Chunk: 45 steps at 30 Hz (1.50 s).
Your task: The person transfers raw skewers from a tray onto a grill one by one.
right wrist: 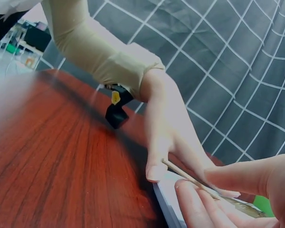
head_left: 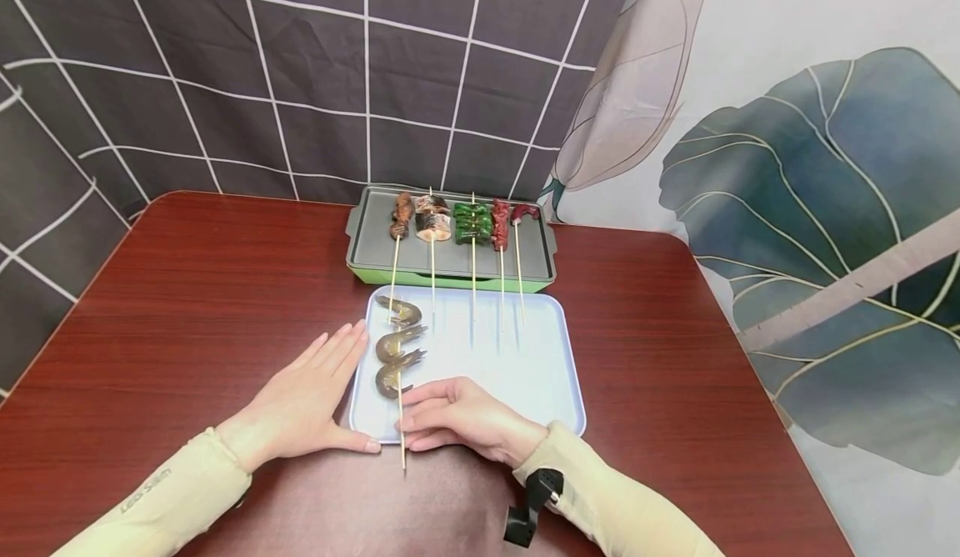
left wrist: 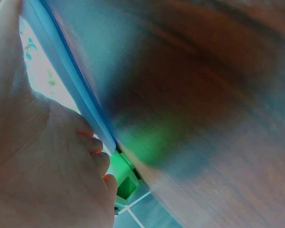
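Three grey-brown shrimp on a wooden stick make up a shrimp skewer [head_left: 390,347] lying along the left side of the pale blue tray [head_left: 517,382]. My right hand [head_left: 468,415] pinches the lower part of its stick between thumb and fingers, near the tray's front edge. In the right wrist view, the stick [right wrist: 192,179] runs from those fingers toward the other hand. Fingers extended and thumb spread, my left hand [head_left: 300,398] rests against the tray's left front corner. In the left wrist view, the blue tray rim [left wrist: 69,71] passes beside the palm.
Behind the tray stands a grey grill pan [head_left: 367,244] on a green base. Across it lie a brown meat skewer [head_left: 402,211], a fish skewer [head_left: 432,228], a green pepper skewer [head_left: 472,228], a red meat skewer [head_left: 500,228] and a dark red curled skewer [head_left: 525,212]. Their sticks overhang the tray.
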### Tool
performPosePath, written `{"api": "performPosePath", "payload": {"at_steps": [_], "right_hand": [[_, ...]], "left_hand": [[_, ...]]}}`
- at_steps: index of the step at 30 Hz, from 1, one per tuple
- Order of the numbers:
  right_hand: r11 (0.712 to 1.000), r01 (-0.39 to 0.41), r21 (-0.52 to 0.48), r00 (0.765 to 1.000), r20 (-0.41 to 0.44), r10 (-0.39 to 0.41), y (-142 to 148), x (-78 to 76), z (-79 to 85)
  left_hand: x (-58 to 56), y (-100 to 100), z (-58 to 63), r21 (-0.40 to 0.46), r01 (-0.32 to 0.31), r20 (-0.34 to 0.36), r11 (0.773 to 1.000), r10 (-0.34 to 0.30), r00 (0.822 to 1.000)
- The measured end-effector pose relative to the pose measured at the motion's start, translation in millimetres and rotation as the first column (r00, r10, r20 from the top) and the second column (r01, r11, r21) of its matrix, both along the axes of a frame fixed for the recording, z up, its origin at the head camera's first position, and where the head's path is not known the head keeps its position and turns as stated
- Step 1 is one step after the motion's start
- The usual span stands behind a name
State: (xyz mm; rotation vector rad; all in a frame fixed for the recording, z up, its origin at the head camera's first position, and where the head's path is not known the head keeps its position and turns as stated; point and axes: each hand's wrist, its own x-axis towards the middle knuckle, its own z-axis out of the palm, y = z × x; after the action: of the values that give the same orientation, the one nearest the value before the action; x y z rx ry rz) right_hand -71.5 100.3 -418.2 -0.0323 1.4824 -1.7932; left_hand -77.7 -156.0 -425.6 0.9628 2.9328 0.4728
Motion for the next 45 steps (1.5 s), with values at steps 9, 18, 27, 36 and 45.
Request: {"api": "performPosePath", "payload": {"at_steps": [9,18,27,36,45], "right_hand": [[0.999,0.047,-0.003,0.998,-0.040,-0.047,12.8,8.1,0.7],[0.999,0.048,-0.001,0.999,-0.026,-0.048,27.1,10.0,3.3],[0.999,0.044,-0.028,0.999,-0.020,-0.044,35.4,10.6,1.8],[0.998,0.045,-0.048,0.998,-0.033,-0.047,34.7,12.4,4.3],[0.998,0.013,-0.065,0.998,-0.065,-0.017,24.9,13.1,11.6]], "left_hand": [[0.5,0.7,1.8,-0.010,-0.003,0.005,1.000,0.003,1.000],[-0.4,0.5,0.7,-0.021,0.002,-0.002,1.000,-0.002,1.000],[-0.1,0.0,1.5,-0.019,0.008,-0.017,1.000,-0.008,1.000],[0.8,-0.2,-1.0,0.003,0.009,-0.026,1.000,-0.009,1.000],[1.5,-0.2,-0.9,0.009,0.007,-0.027,1.000,-0.007,1.000]]}}
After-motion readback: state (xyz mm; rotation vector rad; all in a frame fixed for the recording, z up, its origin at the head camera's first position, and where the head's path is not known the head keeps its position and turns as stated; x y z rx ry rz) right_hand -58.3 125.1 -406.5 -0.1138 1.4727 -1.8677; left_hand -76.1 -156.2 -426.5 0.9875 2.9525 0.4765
